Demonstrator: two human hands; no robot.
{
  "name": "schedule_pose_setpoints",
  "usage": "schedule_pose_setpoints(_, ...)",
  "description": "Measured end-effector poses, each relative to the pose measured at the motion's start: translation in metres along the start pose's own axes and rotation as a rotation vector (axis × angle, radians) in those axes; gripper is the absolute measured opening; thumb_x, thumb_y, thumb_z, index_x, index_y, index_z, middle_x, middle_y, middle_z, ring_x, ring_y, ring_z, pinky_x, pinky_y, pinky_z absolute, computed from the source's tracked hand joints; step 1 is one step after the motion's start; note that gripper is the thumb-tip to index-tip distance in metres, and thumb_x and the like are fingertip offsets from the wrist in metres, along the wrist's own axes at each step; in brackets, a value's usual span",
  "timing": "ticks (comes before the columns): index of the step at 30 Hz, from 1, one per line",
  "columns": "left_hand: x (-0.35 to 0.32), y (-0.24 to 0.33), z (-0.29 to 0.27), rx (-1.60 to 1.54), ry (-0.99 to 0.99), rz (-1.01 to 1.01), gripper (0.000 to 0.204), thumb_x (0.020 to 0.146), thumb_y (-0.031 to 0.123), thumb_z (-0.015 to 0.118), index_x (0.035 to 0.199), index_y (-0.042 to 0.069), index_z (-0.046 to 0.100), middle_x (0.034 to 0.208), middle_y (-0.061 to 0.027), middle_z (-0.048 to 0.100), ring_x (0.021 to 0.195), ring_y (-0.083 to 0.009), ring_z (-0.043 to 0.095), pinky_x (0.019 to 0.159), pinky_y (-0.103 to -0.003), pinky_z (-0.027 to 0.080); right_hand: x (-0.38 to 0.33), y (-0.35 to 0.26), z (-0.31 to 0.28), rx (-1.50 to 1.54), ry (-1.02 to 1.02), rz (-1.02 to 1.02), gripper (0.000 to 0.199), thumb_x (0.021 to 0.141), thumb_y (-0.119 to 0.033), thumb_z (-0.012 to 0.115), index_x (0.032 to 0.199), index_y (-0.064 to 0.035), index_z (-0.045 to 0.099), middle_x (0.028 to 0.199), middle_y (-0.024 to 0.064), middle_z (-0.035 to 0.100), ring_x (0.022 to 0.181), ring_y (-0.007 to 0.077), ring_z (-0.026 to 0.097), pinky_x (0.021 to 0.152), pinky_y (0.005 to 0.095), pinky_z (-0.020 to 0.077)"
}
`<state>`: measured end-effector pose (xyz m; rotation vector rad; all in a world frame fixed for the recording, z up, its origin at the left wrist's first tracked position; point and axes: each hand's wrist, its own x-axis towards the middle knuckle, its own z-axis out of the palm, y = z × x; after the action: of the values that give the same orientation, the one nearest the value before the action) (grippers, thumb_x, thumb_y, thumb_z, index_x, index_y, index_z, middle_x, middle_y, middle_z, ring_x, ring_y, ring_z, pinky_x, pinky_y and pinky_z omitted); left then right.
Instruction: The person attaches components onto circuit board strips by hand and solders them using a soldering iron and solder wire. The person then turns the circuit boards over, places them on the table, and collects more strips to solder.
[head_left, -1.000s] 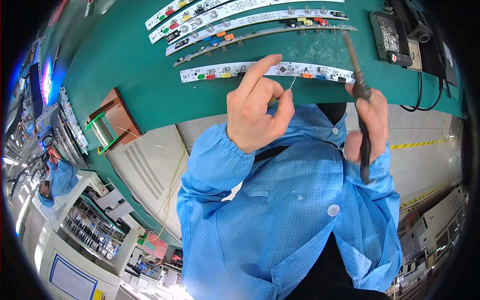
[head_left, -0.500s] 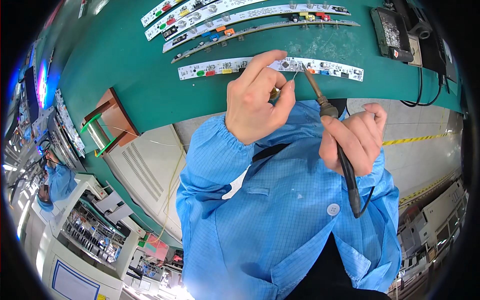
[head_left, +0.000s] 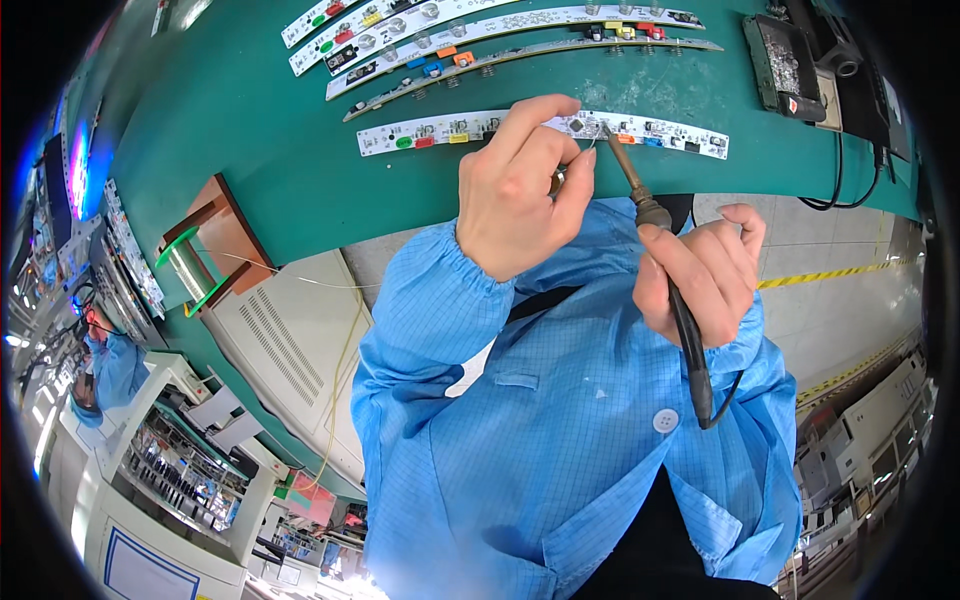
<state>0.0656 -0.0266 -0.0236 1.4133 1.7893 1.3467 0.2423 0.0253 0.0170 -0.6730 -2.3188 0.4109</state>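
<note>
Soldering iron [head_left: 660, 250] now nearer circuit board [head_left: 540, 128]

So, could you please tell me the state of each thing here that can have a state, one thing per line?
left hand: pinching thin solder wire above the board
right hand: gripping the soldering iron
soldering iron: tilted, tip on the nearest board
nearest circuit board: lying flat on the green mat
other circuit boards: lying flat in rows, untouched
solder spool: on a wooden holder, wire drawn out

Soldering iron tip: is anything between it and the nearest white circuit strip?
Nothing visible. The brown-shafted soldering iron in the right hand has its tip right at the long white circuit strip; the left hand pinches thin solder wire beside it, not across.
</note>
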Motion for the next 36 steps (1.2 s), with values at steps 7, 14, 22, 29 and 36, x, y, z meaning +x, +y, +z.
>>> schedule_pose_setpoints(7,0.001,0.000,0.000,0.035,-0.006,0.029,0.011,0.080,-0.005,0.068,0.076,-0.004,0.059,0.111,-0.0148,0.064,0.046,-0.0015,0.045,0.040,-0.021,0.034,0.001,0.000,0.001,0.002,0.007,0.005,0.028,0.061,-0.002,0.070,0.087,-0.0106,0.072,0.056,-0.0029,0.051,0.050,0.0140,0.047,0.079,0.0384,0.0430)
schedule_pose_setpoints(14,0.000,0.000,0.000,0.003,-0.003,-0.009,0.011,0.080,-0.006,0.068,0.075,-0.003,0.059,0.112,-0.0147,0.064,0.046,-0.0003,0.044,0.039,-0.021,0.033,0.003,0.002,-0.002,0.021,-0.014,-0.007,0.028,0.061,-0.004,0.071,0.088,-0.0099,0.072,0.056,-0.0027,0.051,0.050,0.0142,0.046,0.077,0.0386,0.0430)
schedule_pose_setpoints(22,0.002,0.006,-0.004,0.020,0.002,-0.001,0.010,0.079,-0.003,0.068,0.073,-0.003,0.059,0.111,-0.0164,0.065,0.048,-0.0036,0.045,0.042,-0.021,0.037,-0.008,0.022,-0.027,-0.030,0.032,0.001,0.017,0.077,-0.011,0.067,0.092,-0.0040,0.070,0.060,0.0035,0.053,0.054,0.0159,0.048,0.080,0.0402,0.0436)
schedule_pose_setpoints(29,-0.012,0.008,-0.037,0.212,0.221,0.135,0.007,0.080,-0.002,0.067,0.073,-0.005,0.066,0.100,-0.0187,0.067,0.072,-0.0150,0.061,0.058,-0.027,0.047,-0.041,0.101,-0.036,-0.116,0.275,0.327,0.037,0.091,-0.012,0.055,0.124,0.0049,0.056,0.112,0.0213,0.064,0.104,0.0315,0.060,0.093,0.0401,0.0448)
schedule_pose_setpoints(36,-0.022,-0.014,-0.087,0.616,0.490,-0.285,0.015,0.087,0.008,0.069,0.096,-0.003,0.070,0.091,-0.0124,0.068,0.072,-0.0135,0.061,0.061,-0.026,0.049,-0.039,0.111,-0.022,0.064,0.333,0.315,0.034,0.091,-0.005,0.059,0.124,0.0039,0.056,0.114,0.0219,0.065,0.096,0.0256,0.063,0.090,0.0378,0.0495)
